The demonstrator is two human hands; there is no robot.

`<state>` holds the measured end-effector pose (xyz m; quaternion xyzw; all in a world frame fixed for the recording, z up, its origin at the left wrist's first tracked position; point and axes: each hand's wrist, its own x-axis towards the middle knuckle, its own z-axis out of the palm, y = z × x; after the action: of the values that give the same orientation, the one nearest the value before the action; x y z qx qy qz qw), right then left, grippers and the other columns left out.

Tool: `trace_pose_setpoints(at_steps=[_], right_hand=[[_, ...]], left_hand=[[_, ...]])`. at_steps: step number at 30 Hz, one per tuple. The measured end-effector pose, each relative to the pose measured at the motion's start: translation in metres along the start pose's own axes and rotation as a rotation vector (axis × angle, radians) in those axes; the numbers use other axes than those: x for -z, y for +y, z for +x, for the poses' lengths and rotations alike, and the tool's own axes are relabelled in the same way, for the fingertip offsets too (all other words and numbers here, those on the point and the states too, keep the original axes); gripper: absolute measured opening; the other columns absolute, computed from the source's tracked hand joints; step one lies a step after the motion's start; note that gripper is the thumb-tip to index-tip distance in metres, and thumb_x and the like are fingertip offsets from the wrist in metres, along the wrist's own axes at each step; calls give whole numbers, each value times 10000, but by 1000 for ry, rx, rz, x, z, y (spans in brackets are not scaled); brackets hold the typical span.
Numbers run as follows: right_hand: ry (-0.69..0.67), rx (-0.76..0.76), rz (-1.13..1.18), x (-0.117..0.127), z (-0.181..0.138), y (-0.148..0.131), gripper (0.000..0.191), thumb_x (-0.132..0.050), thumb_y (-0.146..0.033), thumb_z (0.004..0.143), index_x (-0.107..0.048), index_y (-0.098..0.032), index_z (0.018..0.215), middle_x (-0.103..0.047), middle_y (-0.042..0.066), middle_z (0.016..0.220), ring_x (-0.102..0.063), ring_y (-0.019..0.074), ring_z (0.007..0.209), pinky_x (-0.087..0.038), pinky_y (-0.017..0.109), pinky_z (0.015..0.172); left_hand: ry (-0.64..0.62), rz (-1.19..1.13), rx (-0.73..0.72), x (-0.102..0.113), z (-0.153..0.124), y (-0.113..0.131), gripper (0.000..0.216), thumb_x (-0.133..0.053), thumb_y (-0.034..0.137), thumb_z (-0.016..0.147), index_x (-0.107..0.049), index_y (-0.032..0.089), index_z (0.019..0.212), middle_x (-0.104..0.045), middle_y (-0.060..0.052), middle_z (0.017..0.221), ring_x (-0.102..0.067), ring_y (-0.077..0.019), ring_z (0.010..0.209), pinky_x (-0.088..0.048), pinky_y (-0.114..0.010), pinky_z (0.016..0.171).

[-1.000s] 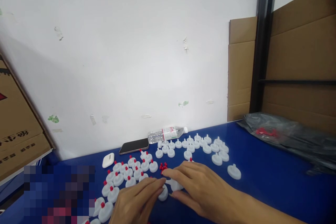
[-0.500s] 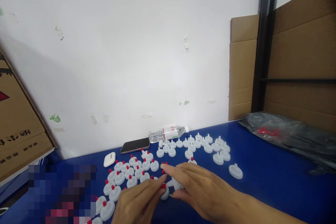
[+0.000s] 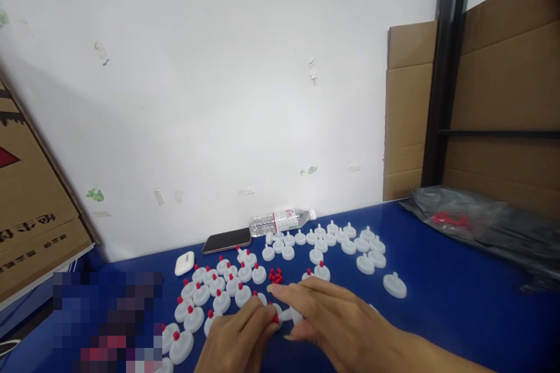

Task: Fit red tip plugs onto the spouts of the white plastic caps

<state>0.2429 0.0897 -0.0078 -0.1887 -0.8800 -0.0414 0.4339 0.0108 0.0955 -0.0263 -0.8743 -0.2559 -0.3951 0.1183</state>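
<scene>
Head view, and we're low over the glossy blue worktop [image 3: 437,303], with loose white caps [image 3: 362,264] spread across it. Our right hand [image 3: 341,323] is clamped on one round white plastic cap [image 3: 292,316] at the worktop's near middle. Our left hand [image 3: 238,338] meets it, pinching a tiny red plastic plug [image 3: 276,319] against that cap.

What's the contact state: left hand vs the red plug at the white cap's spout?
Touching. Head view: the left hand pinches the red plug with no gap visible, against the white cap held by the right hand.
</scene>
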Motion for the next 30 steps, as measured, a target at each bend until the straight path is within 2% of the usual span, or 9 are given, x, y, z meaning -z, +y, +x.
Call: trace_pose_setpoints(at_steps=[9, 13, 16, 18, 21, 23, 26, 28, 30], right_hand=[[-52, 43, 49, -3, -2, 5, 356, -406, -146, 1093, -414, -148, 1450, -718, 90, 1062, -654, 182, 909, -578, 277, 829], [-46, 28, 67, -4, -1, 9, 357, -430, -152, 1090, -433, -157, 1447, -715, 88, 1117, -663, 180, 1019, -574, 297, 924], [-83, 42, -53, 2, -1, 17, 370, -461, -71, 1049, -500, -141, 1411, -682, 128, 1238, -631, 210, 1182, -551, 334, 1012], [-109, 27, -166, 8, -3, 27, 419, -450, 30, 982, -564, -145, 1346, -657, 155, 1286, -617, 240, 1229, -569, 353, 988], [-128, -96, -256, 18, -5, 49, 521, -450, 81, 907, -574, -184, 1339, -617, 171, 1347, -609, 268, 1254, -593, 393, 941], [-101, -181, -256, 24, -6, 62, 469, -469, 34, 933, -573, -198, 1327, -603, 165, 1361, -620, 273, 1230, -600, 406, 918], [-50, -270, -250, 29, -5, 73, 426, -454, -45, 985, -555, -224, 1357, -599, 149, 1343, -638, 265, 1181, -597, 417, 905], [-89, -321, -249, 29, -5, 75, 431, -417, -70, 1006, -535, -227, 1389, -583, 149, 1349, -657, 253, 1113, -596, 400, 869], [-154, -369, -251, 27, -7, 76, 399, -401, -89, 1017, -557, -209, 1365, -590, 152, 1322, -680, 232, 994, -592, 367, 790]], left_hand=[[-96, -216, 217, -2, 2, 11, 250, -440, 273, 1087, -663, 221, 987, -694, -21, 787, -688, -152, 674, -569, -206, 632], [-165, -251, 264, 1, 8, 9, 225, -438, 276, 1090, -650, 234, 1030, -689, -12, 834, -673, -153, 709, -554, -224, 668], [-204, -218, 184, 9, 16, 0, 229, -398, 240, 1095, -626, 236, 1074, -680, -16, 866, -644, -163, 745, -526, -249, 680], [-237, -158, 122, 18, 21, -7, 255, -372, 196, 1087, -604, 224, 983, -652, -16, 826, -609, -170, 738, -496, -272, 669], [-316, -57, 34, 31, 21, -14, 292, -381, 164, 1053, -538, 217, 813, -598, -10, 734, -565, -168, 670, -458, -294, 629], [-341, 13, -41, 36, 17, -14, 282, -406, 164, 1013, -497, 221, 752, -576, -1, 678, -547, -163, 607, -431, -299, 576], [-440, 116, -119, 31, 8, -10, 244, -506, 224, 970, -494, 221, 726, -605, 2, 678, -562, -169, 592, -424, -319, 549], [-530, 166, -174, 20, -1, -8, 266, -591, 309, 971, -531, 216, 728, -636, 2, 701, -583, -178, 612, -432, -335, 556], [-545, 207, -265, 6, -9, -9, 342, -620, 371, 993, -545, 216, 698, -622, 15, 652, -579, -175, 588, -391, -343, 514]])
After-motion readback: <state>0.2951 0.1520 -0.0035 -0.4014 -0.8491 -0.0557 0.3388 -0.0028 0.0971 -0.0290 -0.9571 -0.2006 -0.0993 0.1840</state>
